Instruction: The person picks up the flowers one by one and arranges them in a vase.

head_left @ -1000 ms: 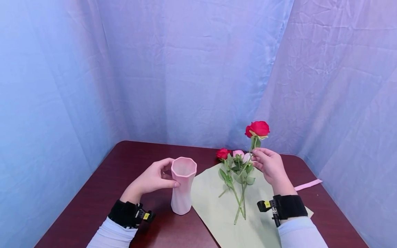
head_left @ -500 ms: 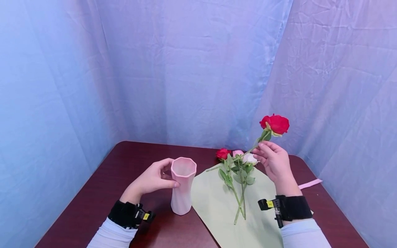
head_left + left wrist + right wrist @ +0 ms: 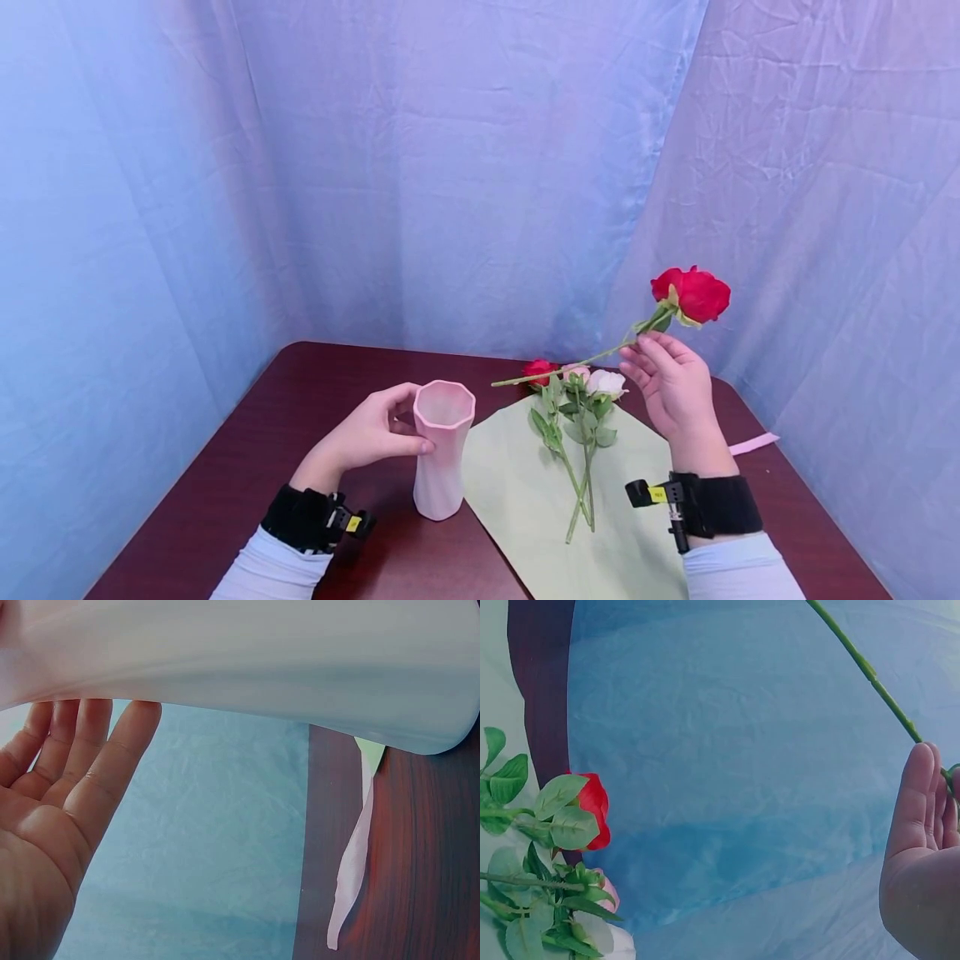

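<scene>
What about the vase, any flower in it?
No: the vase shows no stem in its mouth, and the right hand holds a red rose away from it.

Vase (image 3: pixel 441 471) is looking smooth, matt; wood-grain tabletop (image 3: pixel 337 371) glossy; paper (image 3: pixel 517 475) at 5 o'clock matt; cloth (image 3: pixel 480 183) at 12 showing sheen.

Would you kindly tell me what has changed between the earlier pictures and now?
In the head view, the right hand moved right and slightly up, tilting the red rose rightward; its stem swung left and up. Nothing was newly grasped or released. The left hand, vase and other flowers stayed put.
</scene>
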`<action>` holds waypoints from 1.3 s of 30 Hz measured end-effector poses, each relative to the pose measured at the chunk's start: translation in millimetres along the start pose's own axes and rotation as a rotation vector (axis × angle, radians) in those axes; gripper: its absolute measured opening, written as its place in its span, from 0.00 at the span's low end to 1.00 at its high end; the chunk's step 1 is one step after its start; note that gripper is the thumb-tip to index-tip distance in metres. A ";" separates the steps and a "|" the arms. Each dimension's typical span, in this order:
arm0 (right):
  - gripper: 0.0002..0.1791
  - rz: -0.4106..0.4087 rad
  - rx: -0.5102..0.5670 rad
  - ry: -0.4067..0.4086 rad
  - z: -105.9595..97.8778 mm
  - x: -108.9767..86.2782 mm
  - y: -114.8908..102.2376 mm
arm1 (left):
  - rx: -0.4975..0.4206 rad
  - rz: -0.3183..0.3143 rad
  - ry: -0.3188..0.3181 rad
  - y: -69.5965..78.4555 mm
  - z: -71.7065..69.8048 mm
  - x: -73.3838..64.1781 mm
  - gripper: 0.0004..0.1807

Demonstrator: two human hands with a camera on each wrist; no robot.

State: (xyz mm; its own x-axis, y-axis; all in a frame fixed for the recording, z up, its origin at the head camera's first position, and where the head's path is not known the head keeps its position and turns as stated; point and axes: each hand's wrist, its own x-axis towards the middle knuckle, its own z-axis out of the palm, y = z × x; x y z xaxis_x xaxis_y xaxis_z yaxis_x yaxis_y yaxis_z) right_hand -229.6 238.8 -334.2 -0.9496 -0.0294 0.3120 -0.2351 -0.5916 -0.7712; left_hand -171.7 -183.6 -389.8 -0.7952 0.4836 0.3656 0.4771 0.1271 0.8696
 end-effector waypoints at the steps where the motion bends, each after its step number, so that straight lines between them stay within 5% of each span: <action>1: 0.03 -0.006 -0.001 -0.001 1.5 -0.5 -0.4 | 0.000 -0.001 0.000 0.0 0.0 0.0 0.31; 15: 0.06 -0.037 0.066 -0.076 19.3 -6.6 -3.0 | -0.002 -0.005 0.002 -0.3 0.3 0.2 0.31; 39: 0.08 -0.016 -0.059 -0.164 52.4 -7.0 5.3 | 0.006 -0.004 0.003 -1.3 0.3 0.9 0.31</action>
State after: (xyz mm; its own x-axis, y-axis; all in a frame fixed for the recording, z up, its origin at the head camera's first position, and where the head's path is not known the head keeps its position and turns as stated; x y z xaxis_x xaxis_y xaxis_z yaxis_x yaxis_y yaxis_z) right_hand -213.4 193.7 -311.4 -0.9004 -0.1544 0.4067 -0.2658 -0.5448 -0.7953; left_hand -172.9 -183.1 -390.7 -0.7982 0.4807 0.3631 0.4760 0.1338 0.8692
